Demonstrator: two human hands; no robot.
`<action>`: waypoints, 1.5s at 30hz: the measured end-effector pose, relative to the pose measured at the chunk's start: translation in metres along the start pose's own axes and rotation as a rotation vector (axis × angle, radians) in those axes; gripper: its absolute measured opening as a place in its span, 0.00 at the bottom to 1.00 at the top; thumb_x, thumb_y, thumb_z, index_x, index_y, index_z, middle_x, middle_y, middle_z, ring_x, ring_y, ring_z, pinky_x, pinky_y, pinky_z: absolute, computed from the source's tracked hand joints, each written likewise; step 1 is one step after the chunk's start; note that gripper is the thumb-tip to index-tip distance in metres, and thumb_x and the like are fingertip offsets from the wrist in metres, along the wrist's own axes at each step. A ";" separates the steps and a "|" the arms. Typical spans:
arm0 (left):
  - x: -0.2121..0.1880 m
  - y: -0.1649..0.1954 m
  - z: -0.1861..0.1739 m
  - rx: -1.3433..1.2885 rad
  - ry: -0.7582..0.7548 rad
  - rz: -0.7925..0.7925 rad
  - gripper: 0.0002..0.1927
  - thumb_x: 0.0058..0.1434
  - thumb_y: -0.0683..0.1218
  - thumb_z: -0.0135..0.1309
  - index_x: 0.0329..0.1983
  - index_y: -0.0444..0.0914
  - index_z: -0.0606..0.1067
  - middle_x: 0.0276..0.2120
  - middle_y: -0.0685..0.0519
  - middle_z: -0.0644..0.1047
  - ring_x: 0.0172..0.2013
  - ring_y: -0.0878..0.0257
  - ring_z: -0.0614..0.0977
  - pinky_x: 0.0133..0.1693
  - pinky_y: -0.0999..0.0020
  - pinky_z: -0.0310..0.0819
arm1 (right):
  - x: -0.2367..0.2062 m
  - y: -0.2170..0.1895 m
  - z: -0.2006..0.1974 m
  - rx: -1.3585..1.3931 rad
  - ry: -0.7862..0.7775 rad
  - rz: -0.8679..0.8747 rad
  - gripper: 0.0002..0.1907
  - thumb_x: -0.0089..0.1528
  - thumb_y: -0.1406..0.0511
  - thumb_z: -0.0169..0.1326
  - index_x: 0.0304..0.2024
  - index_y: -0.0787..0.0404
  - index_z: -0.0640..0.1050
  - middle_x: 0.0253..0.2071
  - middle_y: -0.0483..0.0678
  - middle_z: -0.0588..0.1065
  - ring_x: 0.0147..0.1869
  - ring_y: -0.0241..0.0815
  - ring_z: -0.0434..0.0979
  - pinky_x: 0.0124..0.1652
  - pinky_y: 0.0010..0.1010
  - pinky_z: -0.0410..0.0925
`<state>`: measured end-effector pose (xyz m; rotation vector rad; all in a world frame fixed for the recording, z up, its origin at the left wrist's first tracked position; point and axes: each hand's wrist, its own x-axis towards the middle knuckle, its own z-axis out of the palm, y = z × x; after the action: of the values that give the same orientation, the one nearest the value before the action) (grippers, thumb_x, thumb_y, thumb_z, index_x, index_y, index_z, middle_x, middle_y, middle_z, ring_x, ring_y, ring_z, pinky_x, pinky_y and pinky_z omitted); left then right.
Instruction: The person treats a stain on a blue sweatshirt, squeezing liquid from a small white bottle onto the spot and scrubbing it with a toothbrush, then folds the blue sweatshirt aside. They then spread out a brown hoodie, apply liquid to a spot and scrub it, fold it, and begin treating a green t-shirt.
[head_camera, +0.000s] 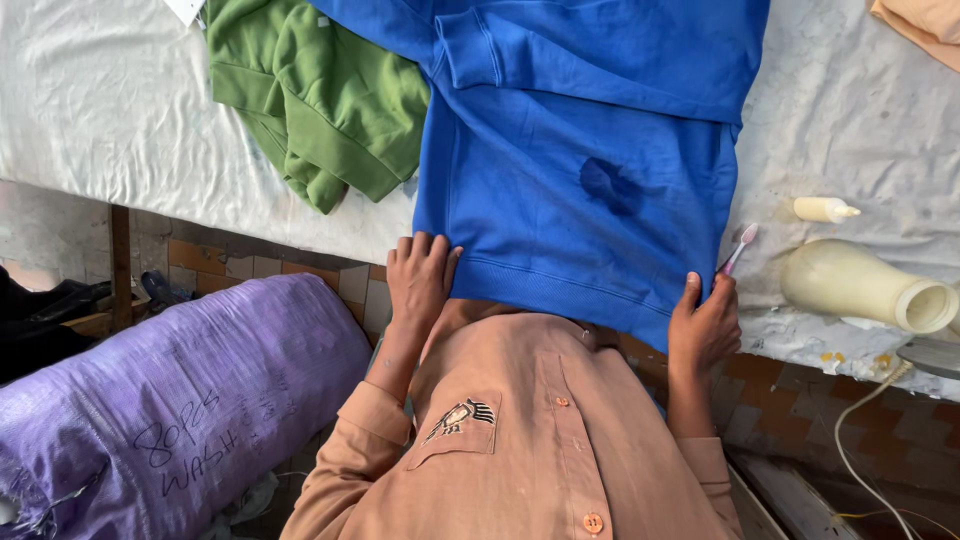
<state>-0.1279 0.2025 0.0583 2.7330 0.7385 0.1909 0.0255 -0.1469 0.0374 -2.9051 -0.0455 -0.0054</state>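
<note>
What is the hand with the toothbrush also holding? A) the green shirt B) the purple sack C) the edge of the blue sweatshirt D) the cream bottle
C: the right hand grips the blue sweatshirt at its hem, with the pink toothbrush sticking up from its fingers.

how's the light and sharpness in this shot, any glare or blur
Head view: soft, even daylight, no hard shadows or glare; the blue sweatshirt and both hands, left and right, are sharp; the white table cover looks bright but keeps its wrinkles; the space under the table by the purple sack is dimmer.
</note>
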 end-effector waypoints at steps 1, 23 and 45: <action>-0.002 -0.002 0.000 -0.004 0.003 0.036 0.13 0.70 0.53 0.55 0.38 0.39 0.75 0.36 0.49 0.73 0.38 0.51 0.74 0.40 0.55 0.67 | 0.000 0.000 -0.001 -0.010 -0.023 0.016 0.19 0.73 0.52 0.56 0.55 0.59 0.73 0.48 0.55 0.78 0.46 0.64 0.78 0.40 0.55 0.67; 0.059 0.046 0.042 -0.301 -0.234 0.402 0.33 0.69 0.58 0.54 0.74 0.45 0.64 0.73 0.49 0.62 0.73 0.50 0.61 0.72 0.47 0.52 | -0.005 -0.073 0.050 -0.052 -0.254 -0.629 0.59 0.61 0.29 0.43 0.78 0.64 0.55 0.78 0.65 0.49 0.83 0.65 0.45 0.74 0.65 0.39; 0.031 0.001 0.061 -0.102 -0.299 0.223 0.70 0.46 0.87 0.51 0.79 0.39 0.50 0.78 0.42 0.47 0.76 0.39 0.44 0.71 0.32 0.34 | -0.016 -0.123 0.024 0.102 -0.295 -0.937 0.31 0.68 0.39 0.44 0.66 0.44 0.75 0.72 0.58 0.62 0.76 0.63 0.54 0.70 0.63 0.47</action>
<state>-0.0882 0.2025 0.0023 2.6583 0.3334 -0.1275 0.0061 -0.0226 0.0431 -2.4766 -1.3707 0.2492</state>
